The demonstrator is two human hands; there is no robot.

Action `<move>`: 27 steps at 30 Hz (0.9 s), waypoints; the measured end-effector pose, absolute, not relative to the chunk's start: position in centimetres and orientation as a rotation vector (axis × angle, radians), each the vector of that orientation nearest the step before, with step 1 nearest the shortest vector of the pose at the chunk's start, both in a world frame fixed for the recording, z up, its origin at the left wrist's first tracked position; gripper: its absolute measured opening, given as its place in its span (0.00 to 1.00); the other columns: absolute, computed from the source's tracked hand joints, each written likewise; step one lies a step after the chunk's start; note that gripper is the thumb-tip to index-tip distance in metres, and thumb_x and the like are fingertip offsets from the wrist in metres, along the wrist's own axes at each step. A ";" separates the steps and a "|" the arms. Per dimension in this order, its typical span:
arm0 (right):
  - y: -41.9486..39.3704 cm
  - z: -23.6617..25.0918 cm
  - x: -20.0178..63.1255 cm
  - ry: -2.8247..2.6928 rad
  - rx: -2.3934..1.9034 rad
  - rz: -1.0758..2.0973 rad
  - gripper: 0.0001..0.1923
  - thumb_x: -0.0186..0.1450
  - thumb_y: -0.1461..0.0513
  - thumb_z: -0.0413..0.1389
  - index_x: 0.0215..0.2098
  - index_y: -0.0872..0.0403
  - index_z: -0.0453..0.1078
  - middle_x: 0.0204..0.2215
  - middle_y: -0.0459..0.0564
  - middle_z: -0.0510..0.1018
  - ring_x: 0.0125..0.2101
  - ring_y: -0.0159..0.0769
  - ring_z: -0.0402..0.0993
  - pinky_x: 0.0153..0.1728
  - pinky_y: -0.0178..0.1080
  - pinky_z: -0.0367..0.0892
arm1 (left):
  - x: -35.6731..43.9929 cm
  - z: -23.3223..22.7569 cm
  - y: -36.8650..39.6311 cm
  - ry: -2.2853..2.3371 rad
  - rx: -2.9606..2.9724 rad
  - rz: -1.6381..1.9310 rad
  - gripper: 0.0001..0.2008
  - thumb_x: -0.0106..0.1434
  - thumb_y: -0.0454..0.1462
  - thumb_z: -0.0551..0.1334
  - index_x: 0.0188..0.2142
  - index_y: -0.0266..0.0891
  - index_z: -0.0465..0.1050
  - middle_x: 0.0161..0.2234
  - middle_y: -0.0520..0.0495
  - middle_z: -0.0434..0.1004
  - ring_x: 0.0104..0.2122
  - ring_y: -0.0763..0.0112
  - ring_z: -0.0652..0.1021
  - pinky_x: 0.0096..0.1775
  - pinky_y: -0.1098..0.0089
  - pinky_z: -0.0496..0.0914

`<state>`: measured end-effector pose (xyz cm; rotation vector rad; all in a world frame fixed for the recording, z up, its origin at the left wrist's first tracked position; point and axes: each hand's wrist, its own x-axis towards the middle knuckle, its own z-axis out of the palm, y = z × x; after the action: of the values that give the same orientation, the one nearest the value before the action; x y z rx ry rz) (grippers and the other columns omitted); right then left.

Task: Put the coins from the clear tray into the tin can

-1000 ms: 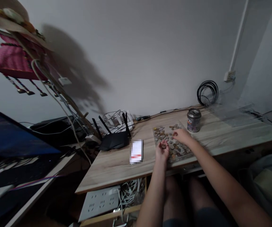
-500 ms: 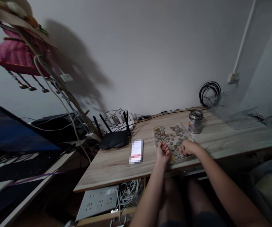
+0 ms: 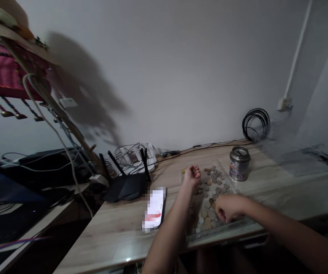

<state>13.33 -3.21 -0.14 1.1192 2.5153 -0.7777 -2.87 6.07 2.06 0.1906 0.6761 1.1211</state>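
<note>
Several loose silver and brass coins point(image 3: 208, 222) are spread over a clear plastic tray point(image 3: 204, 236) near the table's front edge. My left hand point(image 3: 192, 175) is above the tray's far left part, its fingers curled inward. Whatever lies inside those fingers, if anything, cannot be made out. Over the near right coins is my right hand point(image 3: 230, 207), knuckles up, with its fingers bent down and pressed together. Its fingertips are hidden. A coin bank tin point(image 3: 239, 164) with a slotted lid and a cartoon print stands upright just right of the tray.
A phone point(image 3: 154, 208) with a lit screen lies left of my left forearm. Behind it are a black router point(image 3: 126, 185) and white cabled adapters point(image 3: 137, 158). A coiled black cable point(image 3: 256, 125) leans on the wall, beside a clear plastic sheet point(image 3: 301, 152).
My left hand has moved from the tray's near left part to its far left. My right hand stays low over the near right coins. The view has shifted and come closer.
</note>
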 end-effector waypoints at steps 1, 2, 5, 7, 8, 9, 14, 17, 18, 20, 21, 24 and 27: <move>-3.2 -0.2 13.3 2.525 1.122 -0.706 0.07 0.44 0.69 0.56 0.22 0.53 0.73 0.15 0.40 0.69 0.17 0.26 0.61 0.19 0.30 0.54 | -2.9 1.7 6.6 0.686 0.186 1.130 0.10 0.60 0.30 0.48 0.24 0.34 0.61 0.17 0.53 0.58 0.12 0.85 0.57 0.12 0.84 0.48; -3.1 -0.3 13.4 2.528 1.116 -0.651 0.08 0.43 0.69 0.57 0.21 0.53 0.73 0.15 0.40 0.68 0.16 0.27 0.61 0.19 0.30 0.53 | -3.0 1.3 7.1 0.696 0.178 1.137 0.09 0.60 0.30 0.48 0.24 0.34 0.61 0.18 0.52 0.60 0.13 0.84 0.60 0.13 0.84 0.52; -2.9 -0.8 13.7 2.470 1.058 -0.621 0.08 0.41 0.68 0.59 0.21 0.52 0.72 0.14 0.39 0.67 0.15 0.27 0.60 0.19 0.31 0.53 | -3.4 0.1 7.7 0.726 0.147 1.169 0.07 0.58 0.28 0.50 0.27 0.33 0.64 0.20 0.49 0.65 0.19 0.79 0.70 0.18 0.81 0.65; -2.5 -0.7 13.9 2.419 1.006 -0.671 0.07 0.41 0.67 0.60 0.21 0.52 0.72 0.13 0.39 0.66 0.15 0.26 0.59 0.18 0.30 0.53 | -3.7 -0.5 7.6 0.738 0.122 1.186 0.07 0.57 0.27 0.50 0.28 0.34 0.64 0.21 0.48 0.67 0.22 0.76 0.72 0.23 0.77 0.70; -2.3 -0.5 14.0 2.405 1.003 -0.694 0.07 0.41 0.67 0.61 0.20 0.52 0.72 0.13 0.39 0.66 0.15 0.26 0.59 0.18 0.30 0.53 | -3.8 -0.7 7.4 0.736 0.118 1.180 0.07 0.57 0.27 0.50 0.29 0.33 0.65 0.21 0.47 0.68 0.23 0.74 0.73 0.24 0.75 0.71; -1.9 -0.1 14.0 2.413 1.029 -0.716 0.06 0.41 0.66 0.61 0.20 0.53 0.72 0.13 0.39 0.66 0.15 0.26 0.59 0.18 0.30 0.53 | -3.9 -0.8 7.2 0.730 0.125 1.161 0.07 0.57 0.27 0.50 0.30 0.33 0.65 0.22 0.46 0.69 0.24 0.72 0.74 0.26 0.73 0.72; 2.5 2.9 13.2 2.855 1.362 -0.962 0.06 0.48 0.65 0.56 0.25 0.57 0.73 0.18 0.43 0.72 0.19 0.27 0.64 0.21 0.29 0.56 | -3.8 -0.5 6.2 0.693 0.257 0.992 0.09 0.60 0.31 0.49 0.33 0.29 0.67 0.26 0.38 0.73 0.29 0.66 0.77 0.30 0.69 0.74; 5.3 3.5 11.9 3.074 1.567 -1.050 0.08 0.51 0.65 0.54 0.28 0.58 0.74 0.21 0.46 0.74 0.22 0.29 0.66 0.23 0.30 0.59 | -3.6 -0.3 6.1 0.702 0.307 0.932 0.10 0.61 0.32 0.49 0.33 0.29 0.68 0.26 0.40 0.74 0.27 0.68 0.77 0.29 0.70 0.74; 5.8 3.4 11.5 3.129 1.596 -1.049 0.09 0.52 0.65 0.54 0.30 0.58 0.74 0.22 0.47 0.75 0.23 0.29 0.67 0.25 0.30 0.60 | -3.6 -0.3 6.2 0.710 0.308 0.937 0.11 0.62 0.32 0.49 0.33 0.29 0.68 0.25 0.41 0.74 0.26 0.70 0.76 0.28 0.71 0.73; 6.3 2.9 11.3 3.260 1.614 -1.011 0.12 0.54 0.63 0.54 0.35 0.57 0.75 0.27 0.49 0.77 0.26 0.30 0.69 0.28 0.31 0.62 | -3.6 -0.4 6.4 0.730 0.292 0.962 0.11 0.62 0.32 0.48 0.31 0.30 0.67 0.24 0.43 0.73 0.22 0.74 0.74 0.24 0.76 0.71; 6.3 2.6 11.4 3.320 1.648 -0.960 0.13 0.56 0.62 0.53 0.37 0.57 0.74 0.29 0.49 0.77 0.27 0.31 0.69 0.30 0.32 0.62 | -3.7 -0.5 6.5 0.733 0.281 0.970 0.11 0.62 0.32 0.48 0.29 0.31 0.66 0.22 0.44 0.71 0.19 0.77 0.72 0.20 0.80 0.67; 6.0 1.7 13.1 3.261 1.851 -0.696 0.13 0.60 0.59 0.50 0.37 0.55 0.74 0.31 0.51 0.77 0.30 0.32 0.70 0.32 0.33 0.62 | -4.1 -0.7 6.8 0.694 0.242 0.963 0.13 0.63 0.32 0.48 0.23 0.34 0.62 0.18 0.49 0.66 0.12 0.83 0.62 0.11 0.85 0.52; 5.9 0.5 15.0 2.931 1.820 -0.479 0.14 0.55 0.57 0.56 0.38 0.54 0.73 0.33 0.52 0.77 0.32 0.36 0.70 0.33 0.34 0.61 | -4.5 -0.8 6.9 0.634 0.168 0.973 0.14 0.63 0.34 0.48 0.21 0.36 0.58 0.17 0.52 0.61 0.10 0.85 0.56 0.10 0.84 0.43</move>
<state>15.00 5.93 0.54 1.8204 2.9312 -0.4785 -4.53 6.87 -0.75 0.1676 0.6340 0.9734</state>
